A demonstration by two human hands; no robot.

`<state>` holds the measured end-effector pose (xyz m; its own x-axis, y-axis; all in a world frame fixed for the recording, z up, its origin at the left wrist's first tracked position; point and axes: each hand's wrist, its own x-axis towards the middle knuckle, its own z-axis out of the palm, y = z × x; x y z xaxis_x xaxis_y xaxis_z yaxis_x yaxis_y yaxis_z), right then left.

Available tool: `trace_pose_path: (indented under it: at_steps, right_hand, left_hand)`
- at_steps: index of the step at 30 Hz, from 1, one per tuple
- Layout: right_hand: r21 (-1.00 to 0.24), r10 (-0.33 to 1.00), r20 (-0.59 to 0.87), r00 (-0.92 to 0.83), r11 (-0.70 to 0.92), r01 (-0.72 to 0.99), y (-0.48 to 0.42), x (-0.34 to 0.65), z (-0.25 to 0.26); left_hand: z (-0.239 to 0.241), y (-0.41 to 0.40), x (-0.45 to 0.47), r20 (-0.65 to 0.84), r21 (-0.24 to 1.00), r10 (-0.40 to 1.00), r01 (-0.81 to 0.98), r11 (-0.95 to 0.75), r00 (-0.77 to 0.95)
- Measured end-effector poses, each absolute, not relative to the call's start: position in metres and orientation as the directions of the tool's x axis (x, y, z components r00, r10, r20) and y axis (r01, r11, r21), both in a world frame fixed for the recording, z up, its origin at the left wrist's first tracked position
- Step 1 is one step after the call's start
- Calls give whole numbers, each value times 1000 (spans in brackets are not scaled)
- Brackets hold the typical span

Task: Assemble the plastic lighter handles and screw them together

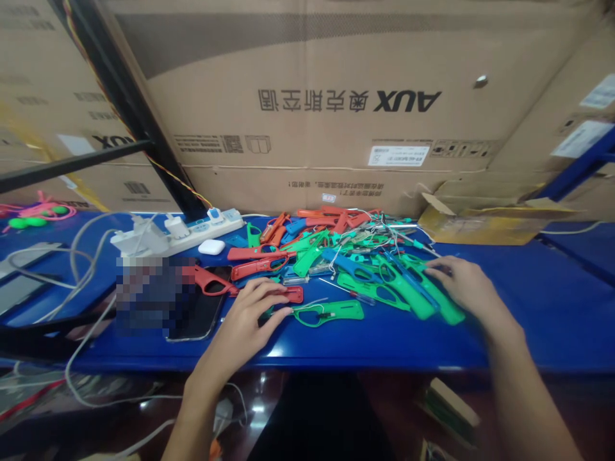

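My left hand [254, 314] rests low over the table, thumb and fingers closed around the narrow end of a green lighter casing half [339, 312]. That casing lies open side up, with a small dark part and a thin wire in it. A red casing half [294, 294] lies partly under the fingers. My right hand [464, 288] hovers at the pile's right edge, its fingers bent, with a gap to the thumb and nothing visible between them. Green casing halves [413, 296] and a blue one [353, 266] lie close by. A thin screwdriver [362, 298] lies between the hands.
Behind are more red casings [341, 219], wires and metal tubes. A power strip [206, 230], white earbud case [212, 246] and dark phone [204, 314] lie left. An open carton [480, 224] stands back right. Large cardboard [307, 128] walls the back.
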<state>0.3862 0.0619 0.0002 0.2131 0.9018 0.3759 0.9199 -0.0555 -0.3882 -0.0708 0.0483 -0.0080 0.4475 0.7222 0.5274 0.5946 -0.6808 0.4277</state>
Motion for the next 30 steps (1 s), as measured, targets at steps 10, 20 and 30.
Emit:
trace_pose_path:
  at_steps: [10, 20, 30]
  right_hand:
    - [-457, 575, 773, 270, 209, 864, 6, 242, 12]
    - [-663, 845, 532, -54, 455, 595, -1, 152, -8]
    - [-722, 838, 513, -186, 538, 435, -4, 156, -1]
  left_hand:
    - [-3, 42, -69, 610, 385, 695, 624, -680, 381]
    - [2, 16, -45, 568, 297, 611, 555, -777, 552]
    - [-4, 15, -45, 545, 602, 715, 390, -697, 438]
